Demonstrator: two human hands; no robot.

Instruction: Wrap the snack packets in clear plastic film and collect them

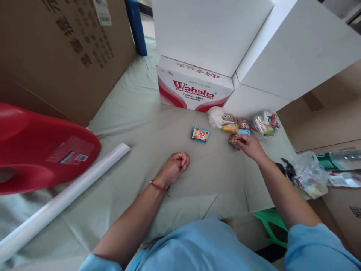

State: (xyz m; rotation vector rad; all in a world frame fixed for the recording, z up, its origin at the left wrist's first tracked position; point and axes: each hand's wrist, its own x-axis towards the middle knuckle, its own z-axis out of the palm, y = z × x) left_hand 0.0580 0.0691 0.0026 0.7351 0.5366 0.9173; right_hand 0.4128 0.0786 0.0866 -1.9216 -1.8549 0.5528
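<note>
On the pale green cloth, my left hand [175,165] rests with its fingers curled into a loose fist, and nothing shows in it. My right hand [250,146] pinches the edge of a small brown snack packet [233,141] at the near side of a snack pile. Touching or close by in that pile are a yellow packet [230,128], a light blue packet [244,132] and other brown packets [243,123]. Apart from the pile, between my hands and farther off, lies a blue-edged snack packet [200,134] with a cream and red label.
A Wahaba-style white and red carton [194,88] stands at the back under white boxes. More snack packets [265,123] and a crumpled white bag [216,116] lie before it. Left are a red plastic object [42,146] and a white roll [67,199]; right, plastic bottles [342,160].
</note>
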